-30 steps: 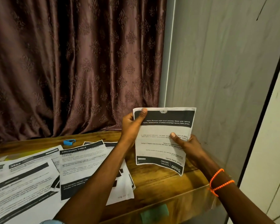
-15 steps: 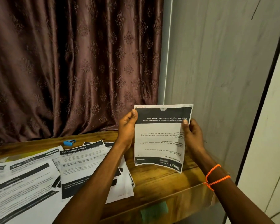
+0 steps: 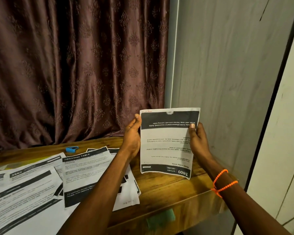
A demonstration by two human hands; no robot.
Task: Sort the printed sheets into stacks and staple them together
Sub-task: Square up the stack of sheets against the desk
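Observation:
I hold a thin stack of printed sheets point(image 3: 168, 145) upright and upside down above the table's right end; its heading reads "800 KITCHEN, Wash baby bottle". My left hand point(image 3: 131, 138) cups the stack's left edge, the thumb lying along it near the top and the fingers hidden behind. My right hand point(image 3: 198, 141) grips the right edge with the thumb pressed on the front. More printed sheets lie spread on the table, a "DRESSING TABLE" sheet point(image 3: 85, 173) uppermost. Behind those sheets lies a small blue stapler point(image 3: 72, 148).
The wooden table point(image 3: 159, 192) ends just right of my hands, near a grey wall panel point(image 3: 227, 82). A brown curtain point(image 3: 75, 73) hangs behind it. Overlapping sheets point(image 3: 24, 192) cover the left part. A green patch point(image 3: 160, 217) is stuck on the front edge.
My right hand slid up the stack's right edge from the middle to near the top. My left thumb came off the front onto the left edge. The stack now stands straighter.

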